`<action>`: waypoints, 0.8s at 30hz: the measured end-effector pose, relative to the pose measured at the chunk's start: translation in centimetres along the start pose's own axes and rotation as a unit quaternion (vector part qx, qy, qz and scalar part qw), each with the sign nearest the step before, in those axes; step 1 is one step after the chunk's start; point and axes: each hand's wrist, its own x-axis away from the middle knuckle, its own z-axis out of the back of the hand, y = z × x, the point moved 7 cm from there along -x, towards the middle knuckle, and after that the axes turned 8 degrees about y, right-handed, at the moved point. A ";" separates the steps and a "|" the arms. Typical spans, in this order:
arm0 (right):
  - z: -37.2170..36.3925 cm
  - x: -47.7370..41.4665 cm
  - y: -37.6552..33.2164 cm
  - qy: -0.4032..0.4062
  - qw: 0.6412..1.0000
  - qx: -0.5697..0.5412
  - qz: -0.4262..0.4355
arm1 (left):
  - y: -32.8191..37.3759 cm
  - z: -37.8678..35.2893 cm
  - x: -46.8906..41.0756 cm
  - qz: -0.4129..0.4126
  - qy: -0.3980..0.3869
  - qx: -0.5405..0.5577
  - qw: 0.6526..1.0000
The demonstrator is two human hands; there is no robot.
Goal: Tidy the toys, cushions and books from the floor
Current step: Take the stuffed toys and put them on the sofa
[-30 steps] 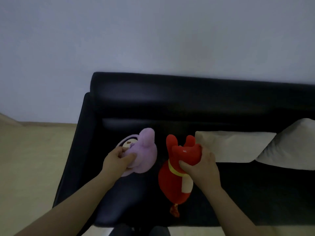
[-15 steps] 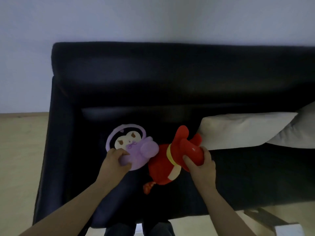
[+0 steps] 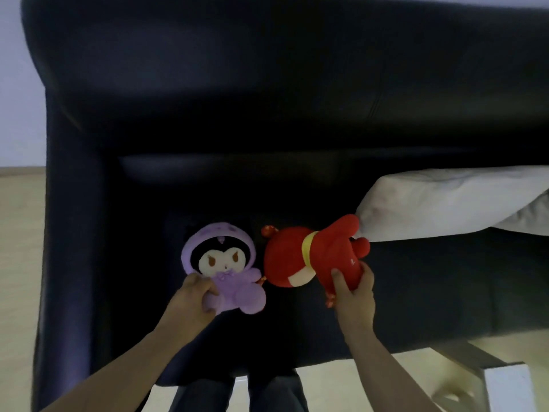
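**Purple and red plush toys down on the sofa seat**

Black sofa fills the view. Left hand grips the purple plush, lying face-up. Right hand clutches the red plush, its ear touching the pale cushion. A small white mark on the red toy is unreadable.

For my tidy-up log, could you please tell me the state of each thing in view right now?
purple plush toy: face up on the sofa seat, gripped by the left hand.
red plush toy: on its side, gripped by the right hand, touching the cushion.
pale cushion: lying on the seat.
black sofa: holding both toys.
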 end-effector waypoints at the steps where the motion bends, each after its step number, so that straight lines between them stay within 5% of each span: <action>1: -0.2 0.3 0.1 -0.005 1.000 0.020 -0.007 | -0.4 -0.2 0.2 0.004 -0.003 0.009 1.000; 6: 0.4 2.0 -0.2 0.030 0.957 0.288 0.028 | -1.1 0.8 -0.6 0.055 0.064 0.049 0.995; 8: 0.1 2.5 -2.1 0.036 0.950 0.286 0.122 | -0.8 1.2 -1.4 0.044 0.078 0.059 0.994; 12: -3.9 2.0 -3.4 -0.105 0.936 0.256 0.217 | -0.2 1.4 -3.0 0.007 0.061 0.044 0.997; 24: -9.3 0.4 0.3 -0.118 0.896 0.405 0.141 | -1.9 1.0 -6.5 0.039 0.062 -0.091 0.993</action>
